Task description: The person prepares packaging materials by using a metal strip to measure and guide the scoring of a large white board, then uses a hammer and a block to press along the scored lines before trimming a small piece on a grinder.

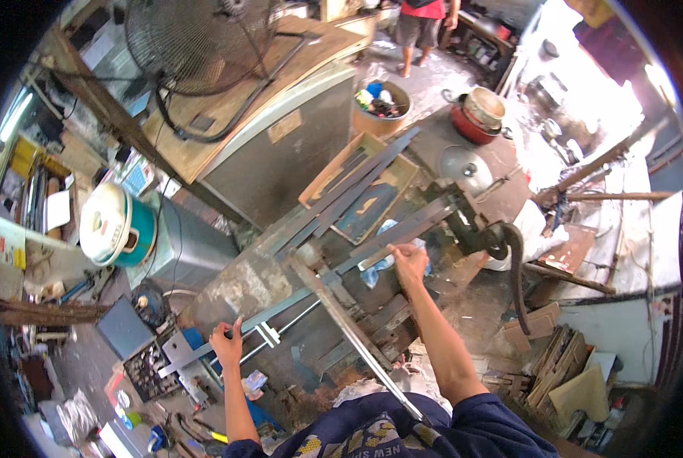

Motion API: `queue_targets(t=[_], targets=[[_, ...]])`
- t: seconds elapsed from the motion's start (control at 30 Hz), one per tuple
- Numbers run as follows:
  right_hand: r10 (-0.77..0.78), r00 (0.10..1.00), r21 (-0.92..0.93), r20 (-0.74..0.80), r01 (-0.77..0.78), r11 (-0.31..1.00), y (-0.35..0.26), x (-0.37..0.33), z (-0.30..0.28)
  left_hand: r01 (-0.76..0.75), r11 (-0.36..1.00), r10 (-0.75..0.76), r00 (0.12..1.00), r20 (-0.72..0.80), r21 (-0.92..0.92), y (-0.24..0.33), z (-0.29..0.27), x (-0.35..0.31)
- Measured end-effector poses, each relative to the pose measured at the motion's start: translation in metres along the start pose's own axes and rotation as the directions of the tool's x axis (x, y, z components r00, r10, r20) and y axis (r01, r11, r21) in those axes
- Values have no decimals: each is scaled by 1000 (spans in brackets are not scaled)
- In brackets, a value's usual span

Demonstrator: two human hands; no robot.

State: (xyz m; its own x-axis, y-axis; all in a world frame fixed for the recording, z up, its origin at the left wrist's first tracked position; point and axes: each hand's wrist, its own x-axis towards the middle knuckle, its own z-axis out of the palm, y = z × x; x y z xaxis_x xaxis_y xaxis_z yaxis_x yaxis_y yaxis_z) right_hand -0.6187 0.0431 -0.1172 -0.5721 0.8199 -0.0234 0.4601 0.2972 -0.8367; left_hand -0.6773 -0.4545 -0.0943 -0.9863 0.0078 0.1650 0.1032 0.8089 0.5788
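Observation:
A long flat metal bar point(280, 307) lies slantwise across the worktable, from lower left to a dark lever machine point(475, 223) at upper right. My left hand point(227, 342) is closed around the bar near its left end, with the thumb raised. Farther along, my right hand point(408, 263) pinches the bar's near edge, just short of the machine. A narrow pale strip point(376, 262) shows beside those fingers; its kind is unclear. Between my hands, a metal crosspiece point(330, 294) passes over the bar, and a bright rod point(364, 359) runs toward my body.
Beyond the bar, loose dark metal strips point(356, 185) lie over a wooden tray point(416, 177). A curved lever handle point(518, 278) hangs at right. A fan point(200, 46) stands on a wooden top. Red pots point(477, 122) and a bin point(381, 114) are farther back, near another person point(421, 27).

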Motion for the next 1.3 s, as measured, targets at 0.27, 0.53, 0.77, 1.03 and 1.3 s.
queue_targets(t=[0.27,0.53,0.77,1.03,1.3], targets=[[48,995,40,82,-51,998,59,-76,-139,-50,991,59,996,72,-127,1,70,6],[-147,903,-307,-403,18,952,164,-74,-329,-7,975,34,992,-119,221,66,78,-48],[132,991,-531,24,-99,842,244,-22,-393,-18,985,-44,938,-343,-174,186,91,-151],[180,976,-512,121,-94,854,249,8,-401,-250,954,185,924,-335,-163,351,136,-192],[129,986,-481,106,-62,875,262,3,-399,-211,975,215,974,-69,62,253,229,-29]])
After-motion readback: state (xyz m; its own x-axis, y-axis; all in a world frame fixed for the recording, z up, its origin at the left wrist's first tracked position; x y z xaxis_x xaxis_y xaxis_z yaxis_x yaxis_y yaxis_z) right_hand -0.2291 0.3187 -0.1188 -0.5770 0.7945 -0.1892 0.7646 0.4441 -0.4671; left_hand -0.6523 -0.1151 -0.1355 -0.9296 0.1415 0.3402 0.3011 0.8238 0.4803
